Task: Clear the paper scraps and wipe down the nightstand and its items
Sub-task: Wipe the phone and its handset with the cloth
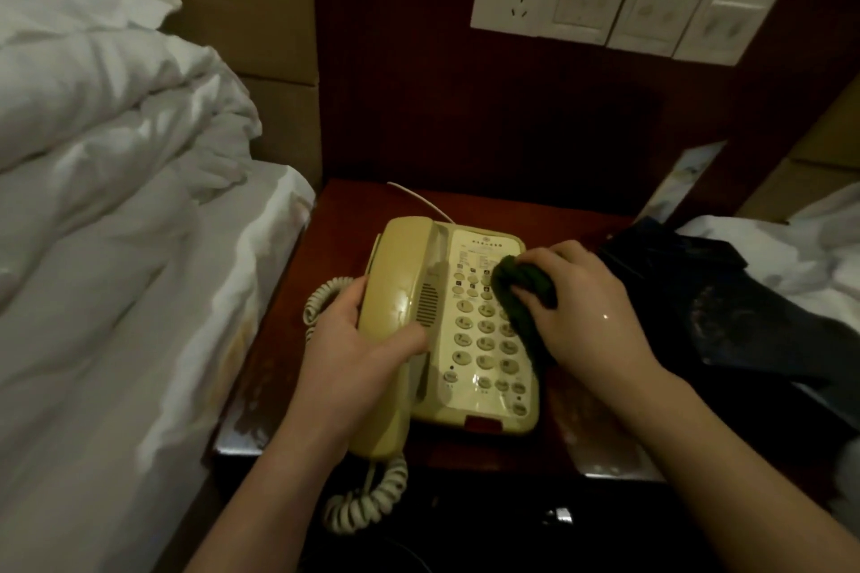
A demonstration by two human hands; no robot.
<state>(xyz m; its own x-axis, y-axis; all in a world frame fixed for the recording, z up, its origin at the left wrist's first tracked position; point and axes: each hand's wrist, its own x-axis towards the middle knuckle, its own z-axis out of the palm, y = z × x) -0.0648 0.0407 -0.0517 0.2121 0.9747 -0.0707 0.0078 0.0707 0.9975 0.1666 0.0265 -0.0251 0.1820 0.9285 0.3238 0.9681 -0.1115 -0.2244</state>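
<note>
From the head camera, a cream telephone (484, 330) sits at the centre of the frame on a dark reddish nightstand (600, 223), its keypad facing up. The left hand (358, 354), coming in from the lower middle, wraps its fingers and thumb round the handset (400, 293), which lies in its cradle along the phone's left side. The coiled cord (367, 502) loops out below the handset toward the bottom of the frame and reappears just left of the hand.

The right hand (586, 316), entering from the lower right, has its fingers curled over a bunched dark green cloth (521, 288) and holds it against the right edge of the keypad, near the upper rows of buttons. The cloth trails down along the phone's right side beneath the palm.

White rumpled bedding (116, 200) fills the left of the frame, touching the nightstand's left edge. At right centre a dark item (721, 293) lies beside the nightstand, partly on more white bedding; what it is cannot be told. In the upper right, a row of white wall plates (623, 0) with a socket and switches is fixed to the dark panel behind the nightstand.
</note>
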